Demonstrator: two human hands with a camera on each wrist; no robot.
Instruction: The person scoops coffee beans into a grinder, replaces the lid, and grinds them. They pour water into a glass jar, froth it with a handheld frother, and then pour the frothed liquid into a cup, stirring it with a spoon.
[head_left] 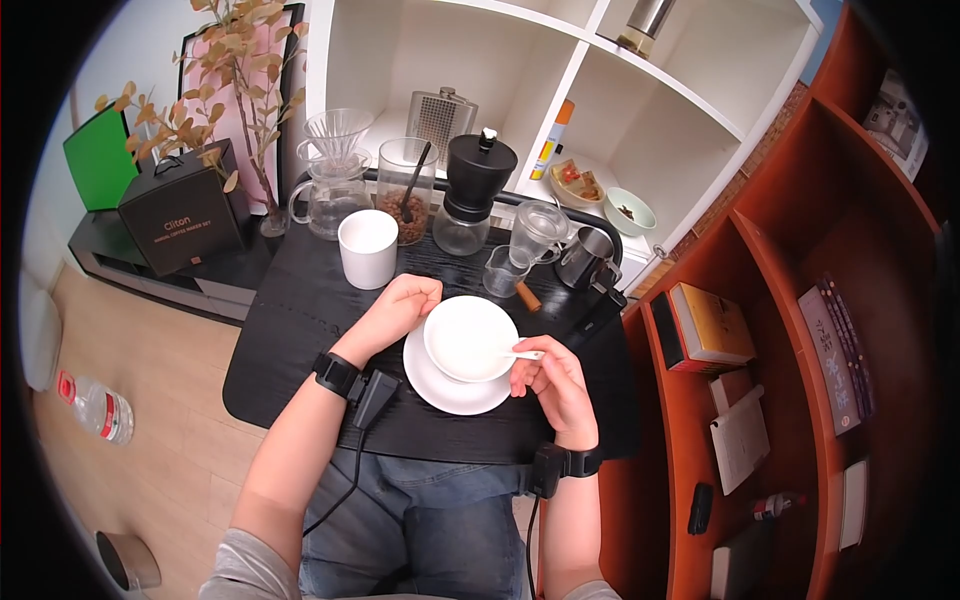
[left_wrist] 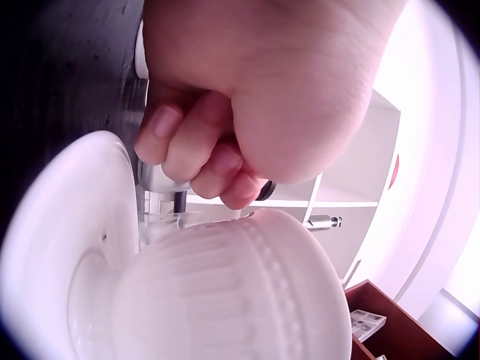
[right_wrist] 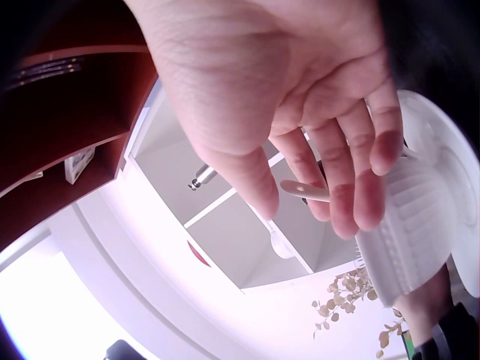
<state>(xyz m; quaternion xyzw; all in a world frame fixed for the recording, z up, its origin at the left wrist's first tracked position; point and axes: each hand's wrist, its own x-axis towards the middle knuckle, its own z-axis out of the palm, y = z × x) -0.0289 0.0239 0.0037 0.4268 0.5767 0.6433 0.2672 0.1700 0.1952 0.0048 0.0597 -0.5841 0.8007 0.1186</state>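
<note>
A white bowl (head_left: 470, 338) stands on a white saucer (head_left: 455, 397); its ribbed side (left_wrist: 202, 292) fills the lower left wrist view. My left hand (head_left: 405, 303) has its fingers curled beside the bowl's left rim, nothing visible in them; whether they touch the rim I cannot tell. My right hand (head_left: 557, 388) is at the bowl's right side, palm up with bent fingers. A white spoon handle (right_wrist: 304, 190) lies across the index finger and passes behind the middle finger, thumb apart from it. The spoon's other end is hard to see against the white bowl.
Behind the bowl on the black table (head_left: 300, 370) stand a white mug (head_left: 368, 250), a black grinder (head_left: 480, 180), a glass dripper set (head_left: 337, 190), a glass jar of beans (head_left: 405, 200), a small glass pitcher (head_left: 503, 272) and a metal jug (head_left: 586, 258). A brown bookcase (head_left: 640, 440) borders the right.
</note>
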